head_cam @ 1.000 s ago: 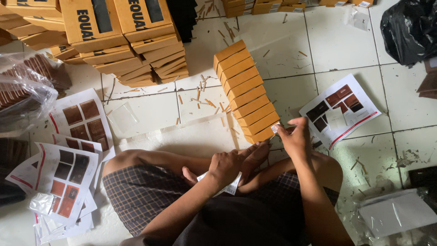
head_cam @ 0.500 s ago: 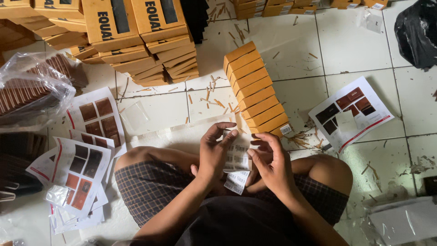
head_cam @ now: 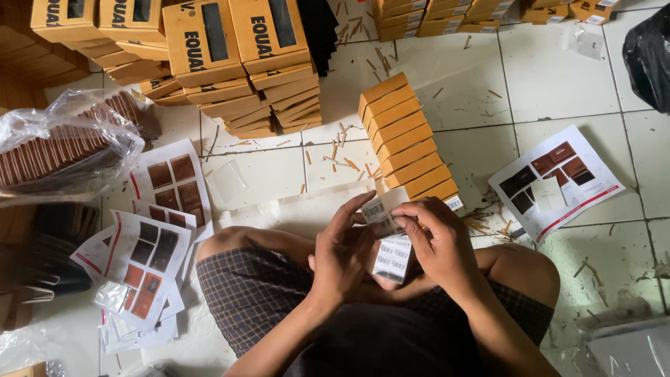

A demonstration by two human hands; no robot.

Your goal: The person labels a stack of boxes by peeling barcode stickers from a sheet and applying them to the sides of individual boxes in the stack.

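— What do we have at the centre of the frame?

— A strip of white barcode labels [head_cam: 391, 237], held over our lap. Our left hand [head_cam: 343, 257] props it from the left, fingers stretched up along its edge, the thumb behind. Our right hand [head_cam: 440, 241] curls over the top right, fingertips pinched on the upper label.

— So both hands are closed on it?

— Yes, both grip the strip; neither is spread free. The forearms rise from the bottom of the frame and meet there, wrists bent inward.

— How much room do we have around them?

— Just above the hands, a slanted stack of orange boxes [head_cam: 408, 139] comes close; its lowest box lies just beside the strip's top edge. To the right, a printed sheet with brown squares [head_cam: 558, 181] lies on the white tiled floor [head_cam: 551, 77], with bare tile around it. To the left, more printed sheets [head_cam: 150, 237] overlap beside our knee. In the upper left, flat cardboard cartons [head_cam: 230, 56] are piled, well apart from the hands.
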